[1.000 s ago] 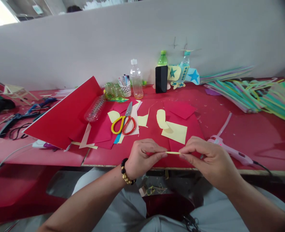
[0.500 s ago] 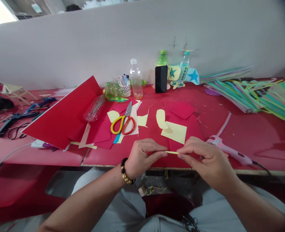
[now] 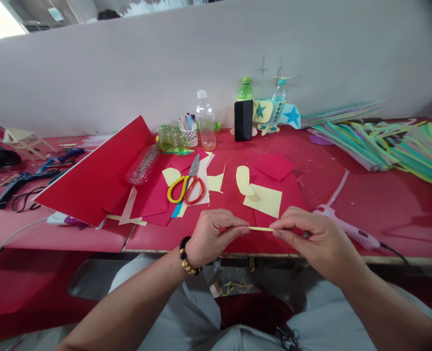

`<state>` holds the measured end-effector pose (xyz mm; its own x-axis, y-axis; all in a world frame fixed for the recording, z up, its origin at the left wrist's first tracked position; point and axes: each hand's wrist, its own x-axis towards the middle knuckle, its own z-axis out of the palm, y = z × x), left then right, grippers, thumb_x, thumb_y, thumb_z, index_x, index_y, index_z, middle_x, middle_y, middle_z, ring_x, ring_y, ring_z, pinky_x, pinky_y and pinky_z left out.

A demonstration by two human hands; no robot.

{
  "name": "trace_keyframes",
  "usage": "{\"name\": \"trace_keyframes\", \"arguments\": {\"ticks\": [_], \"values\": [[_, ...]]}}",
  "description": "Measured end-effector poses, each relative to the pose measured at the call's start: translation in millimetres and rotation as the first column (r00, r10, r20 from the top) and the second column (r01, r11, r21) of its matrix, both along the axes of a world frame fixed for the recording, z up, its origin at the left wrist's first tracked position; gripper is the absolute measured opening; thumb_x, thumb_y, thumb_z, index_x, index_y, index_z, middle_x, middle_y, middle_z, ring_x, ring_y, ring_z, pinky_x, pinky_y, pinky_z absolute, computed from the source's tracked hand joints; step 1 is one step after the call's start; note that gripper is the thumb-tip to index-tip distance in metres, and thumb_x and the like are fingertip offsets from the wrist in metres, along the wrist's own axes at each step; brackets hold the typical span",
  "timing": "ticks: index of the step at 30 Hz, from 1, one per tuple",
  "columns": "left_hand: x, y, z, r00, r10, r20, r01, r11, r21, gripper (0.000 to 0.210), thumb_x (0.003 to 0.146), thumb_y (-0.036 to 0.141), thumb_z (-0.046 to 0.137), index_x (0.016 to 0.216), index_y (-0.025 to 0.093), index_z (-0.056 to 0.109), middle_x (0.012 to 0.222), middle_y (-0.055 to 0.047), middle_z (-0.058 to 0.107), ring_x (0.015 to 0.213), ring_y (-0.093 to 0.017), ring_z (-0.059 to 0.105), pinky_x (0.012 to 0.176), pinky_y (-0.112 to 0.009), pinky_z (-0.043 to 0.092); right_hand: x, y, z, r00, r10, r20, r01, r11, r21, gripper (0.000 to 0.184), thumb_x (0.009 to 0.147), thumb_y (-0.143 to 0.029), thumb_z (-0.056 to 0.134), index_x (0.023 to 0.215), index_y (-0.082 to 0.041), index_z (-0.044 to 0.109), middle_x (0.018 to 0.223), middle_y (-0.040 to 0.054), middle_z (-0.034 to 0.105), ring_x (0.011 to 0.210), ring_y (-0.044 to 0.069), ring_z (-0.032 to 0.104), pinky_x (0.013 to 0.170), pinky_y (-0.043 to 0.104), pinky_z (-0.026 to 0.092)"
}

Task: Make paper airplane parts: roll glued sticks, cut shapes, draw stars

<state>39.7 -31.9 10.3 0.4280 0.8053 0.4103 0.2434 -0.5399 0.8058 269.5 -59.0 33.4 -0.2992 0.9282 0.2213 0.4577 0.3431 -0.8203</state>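
One red table point(image 3: 347, 195): runs across your view, with your hands above its near edge.
Red board point(image 3: 102, 170): stands tilted to your left, well apart from your grip.
Right hand point(image 3: 318, 239): thumb and forefinger nearly closed, pinching one end of the thin yellow piece point(image 3: 260, 228).
Left hand point(image 3: 212, 236): pinched likewise on the other end; match both pressures so neither end creases.
Pink glue gun point(image 3: 355, 231): lies just past your right hand, partly covered; it may be hot, so mind your knuckles.
Scissors point(image 3: 193, 169): lie on paper scraps point(image 3: 203, 168) beyond your left hand, untouched.
Thin yellow piece: about level between your fingertips, seen edge-on; pull only lightly, and shift your grip inward if it bows.
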Motion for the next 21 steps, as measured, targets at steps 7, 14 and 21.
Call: {"name": "trace_keyframes", "arguments": {"ticks": [7, 14, 21], "values": [[-3.1, 2.7, 0.8, 0.998, 0.037, 0.056, -0.033, 0.997, -0.069, 0.012, 0.080, 0.024, 0.069, 0.084, 0.015, 0.075, 0.072, -0.006, 0.072, 0.063, -0.011, 0.063, 0.061, -0.019, 0.050, 18.1, 2.2, 5.2, 0.996, -0.088, 0.006, 0.089, 0.993, -0.081, 0.019, 0.079, -0.031, 0.070, 0.097, -0.028, 0.068, 0.095, -0.0004, 0.070, 0.086, 0.014, 0.062, 0.075, 0.021, 0.050], [-4.0, 1.4, 0.7, 0.996, 0.057, 0.075, -0.050, 0.995, -0.088, 0.010, 0.079, 0.023, 0.070, 0.083, 0.015, 0.075, 0.072, -0.005, 0.072, 0.063, -0.011, 0.063, 0.060, -0.020, 0.050, 22.4, 1.3, 6.4, 0.993, -0.115, 0.016, 0.116, 0.990, -0.080, 0.011, 0.078, -0.034, 0.070, 0.085, -0.025, 0.071, 0.084, 0.0002, 0.071, 0.079, 0.015, 0.063, 0.070, 0.022, 0.050], [-5.0, 0.9, 0.3, 0.996, 0.054, 0.074, -0.047, 0.995, -0.093, 0.010, 0.080, 0.023, 0.069, 0.085, 0.016, 0.075, 0.071, -0.005, 0.071, 0.062, -0.011, 0.063, 0.059, -0.020, 0.049, 22.2, 0.7, 4.0, 0.982, -0.186, -0.034, 0.180, 0.974, -0.142, 0.021, 0.079, -0.040, 0.069, 0.091, -0.024, 0.073, 0.073, 0.0002, 0.070, 0.065, 0.013, 0.062, 0.061, 0.022, 0.049]]}}
